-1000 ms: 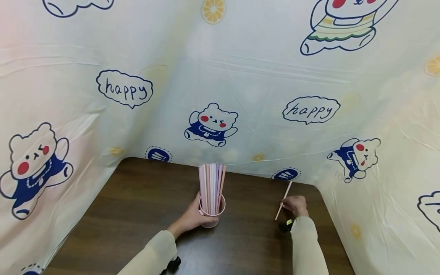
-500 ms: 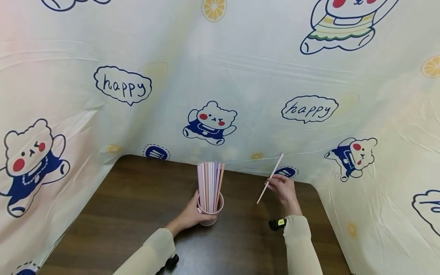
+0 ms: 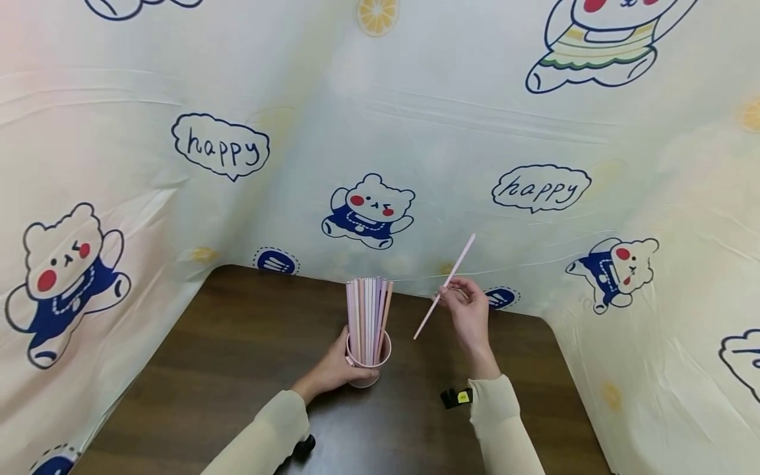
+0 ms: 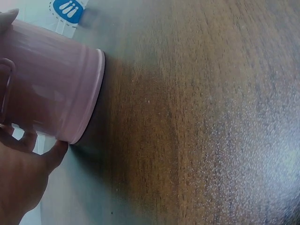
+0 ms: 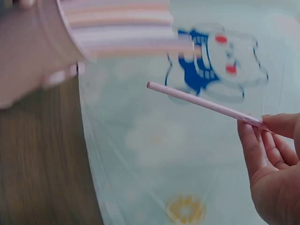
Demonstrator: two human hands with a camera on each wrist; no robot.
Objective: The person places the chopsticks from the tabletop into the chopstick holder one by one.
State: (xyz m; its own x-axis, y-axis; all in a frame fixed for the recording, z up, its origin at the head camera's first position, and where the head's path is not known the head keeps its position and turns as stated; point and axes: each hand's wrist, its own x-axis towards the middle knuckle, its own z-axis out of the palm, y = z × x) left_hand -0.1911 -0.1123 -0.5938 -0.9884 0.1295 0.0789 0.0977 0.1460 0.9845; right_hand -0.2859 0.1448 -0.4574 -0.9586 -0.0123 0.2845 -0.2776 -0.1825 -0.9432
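A pink cup (image 3: 363, 377) stands on the table, with several pastel drinking straws (image 3: 368, 320) upright in it, their tops well above the rim. My left hand (image 3: 332, 371) grips the cup from its left side, thumb across the front. The left wrist view shows a handle on the cup (image 4: 51, 79) and fingers near its base. To the right of the cup, my right hand (image 3: 472, 313) pinches one pale pink straw (image 3: 456, 267) between thumb and fingers. That straw slants, lower end toward the cup and apart from it. In the right wrist view the straw (image 5: 197, 101) is in plain sight.
The dark wooden table (image 3: 249, 330) reaches back to a pale patterned curtain (image 3: 415, 132), which also hangs along both sides. Black straps with small devices sit at both wrists, the right one (image 3: 456, 398) marked yellow.
My right hand has lifted the straw off the right side of the table and moved it left, toward the cup. The left hand and the cup have stayed in place.
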